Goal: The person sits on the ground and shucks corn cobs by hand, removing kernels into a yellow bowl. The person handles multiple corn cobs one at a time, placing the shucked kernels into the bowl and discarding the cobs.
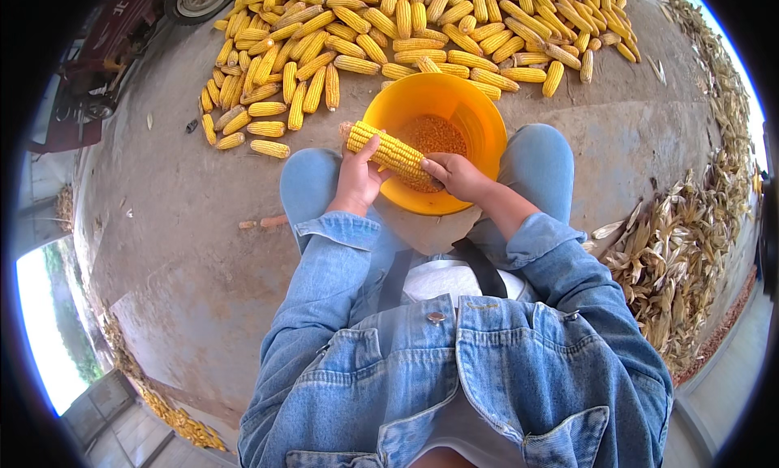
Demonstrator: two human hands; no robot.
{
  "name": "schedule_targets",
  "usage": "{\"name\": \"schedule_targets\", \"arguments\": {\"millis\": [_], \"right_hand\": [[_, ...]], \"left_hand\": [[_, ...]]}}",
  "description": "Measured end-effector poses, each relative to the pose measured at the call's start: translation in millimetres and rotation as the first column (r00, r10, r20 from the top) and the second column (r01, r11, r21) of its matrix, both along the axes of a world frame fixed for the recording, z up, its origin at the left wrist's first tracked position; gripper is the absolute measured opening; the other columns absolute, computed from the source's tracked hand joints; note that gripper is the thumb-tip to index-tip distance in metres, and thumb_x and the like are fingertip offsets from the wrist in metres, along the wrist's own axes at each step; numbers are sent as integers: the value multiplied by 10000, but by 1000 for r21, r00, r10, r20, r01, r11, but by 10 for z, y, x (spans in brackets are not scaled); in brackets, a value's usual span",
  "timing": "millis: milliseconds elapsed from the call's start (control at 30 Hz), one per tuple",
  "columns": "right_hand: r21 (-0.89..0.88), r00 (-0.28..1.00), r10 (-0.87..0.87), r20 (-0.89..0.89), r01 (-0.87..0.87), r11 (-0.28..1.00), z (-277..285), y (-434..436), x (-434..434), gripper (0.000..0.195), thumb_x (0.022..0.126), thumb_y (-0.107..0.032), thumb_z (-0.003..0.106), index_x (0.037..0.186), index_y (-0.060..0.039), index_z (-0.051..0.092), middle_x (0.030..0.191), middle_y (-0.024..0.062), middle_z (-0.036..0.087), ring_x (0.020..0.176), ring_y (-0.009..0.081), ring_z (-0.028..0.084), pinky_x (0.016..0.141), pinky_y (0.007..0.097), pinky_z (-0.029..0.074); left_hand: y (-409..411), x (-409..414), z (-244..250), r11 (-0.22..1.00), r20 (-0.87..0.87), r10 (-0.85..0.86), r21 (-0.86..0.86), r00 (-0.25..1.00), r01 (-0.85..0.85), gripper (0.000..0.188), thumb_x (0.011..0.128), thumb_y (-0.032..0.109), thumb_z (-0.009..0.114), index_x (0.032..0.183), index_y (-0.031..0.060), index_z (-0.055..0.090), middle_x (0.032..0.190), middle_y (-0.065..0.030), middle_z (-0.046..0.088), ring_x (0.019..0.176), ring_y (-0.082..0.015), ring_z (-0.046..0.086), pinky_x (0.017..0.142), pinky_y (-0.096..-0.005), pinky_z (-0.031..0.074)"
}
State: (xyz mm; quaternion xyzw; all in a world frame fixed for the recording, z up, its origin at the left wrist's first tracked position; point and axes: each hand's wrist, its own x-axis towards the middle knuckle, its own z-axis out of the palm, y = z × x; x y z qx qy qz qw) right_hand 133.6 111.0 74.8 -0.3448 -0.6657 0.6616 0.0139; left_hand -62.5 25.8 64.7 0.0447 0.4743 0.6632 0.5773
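Observation:
My left hand [359, 174] is closed around an ear of yellow corn [389, 150], its thumb on the kernels near the brownish end. At the ear's other end, the thumb and fingers of my right hand [457, 174] grip the tip. The ear lies slanted over the left part of a yellow plastic bucket [487, 127], which stands between my knees. Loose orange kernels [435, 136] lie in the bucket; the hands and the ear hide part of them.
A large heap of husked corn ears [365, 26] lies beyond the bucket. Dry husks [663, 255] are piled at the right. Bare cobs [274, 221] lie left of my left knee on the concrete floor [182, 243]. A red wheeled vehicle [115, 36] stands at the upper left.

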Motion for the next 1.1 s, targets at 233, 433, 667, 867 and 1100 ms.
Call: {"name": "schedule_targets", "arguments": {"millis": [233, 433, 667, 867, 1100], "right_hand": [[-107, 993, -112, 43, 116, 988, -18, -2, -18, 429, 1023, -376, 430, 1072, 7, 618, 724, 28, 539, 630, 141, 512, 607, 304, 441], [-91, 999, 34, 32, -31, 995, 19, 26, -1, 437, 1014, -394, 447, 1090, -4, 629, 747, 33, 574, 643, 132, 524, 613, 294, 447], [-181, 999, -13, 35, 19, 983, 29, 50, 12, 433, 1008, -410, 450, 1108, -25, 622, 738, 25, 554, 639, 128, 528, 608, 274, 445], [-289, 1000, -27, -7, 24, 957, -53, 48, 11, 427, 1012, -415, 439, 1003, -36, 635, 720, 18, 542, 638, 127, 521, 608, 273, 441], [-73, 998, 65, -14, -66, 995, 48, 51, 14, 415, 1009, -407, 443, 994, -33, 623, 732, 19, 555, 656, 125, 529, 613, 270, 444]], "left_hand": [[1, -4, -18, 999, -16, 18, -30, 1000, -18, 449, 931, 191, 627, 1295, 146, 366, 1196, -141, 555, 1107, -328, 592, 881, -528, 528], [14, -29, -69, 998, -26, 34, -50, 999, -35, 447, 932, 177, 621, 1293, 150, 359, 1193, -149, 565, 1097, -324, 599, 880, -521, 530], [4, -13, -23, 997, -55, 40, -60, 998, -43, 455, 929, 178, 628, 1291, 144, 355, 1205, -152, 558, 1089, -317, 603, 870, -510, 542], [29, -9, -45, 997, -61, 47, -55, 997, -50, 465, 928, 182, 632, 1294, 140, 349, 1204, -156, 559, 1092, -321, 600, 871, -513, 541], [7, -3, -22, 996, -61, 52, -68, 997, -56, 465, 928, 181, 632, 1295, 144, 349, 1190, -157, 565, 1086, -322, 601, 858, -510, 546]]}}
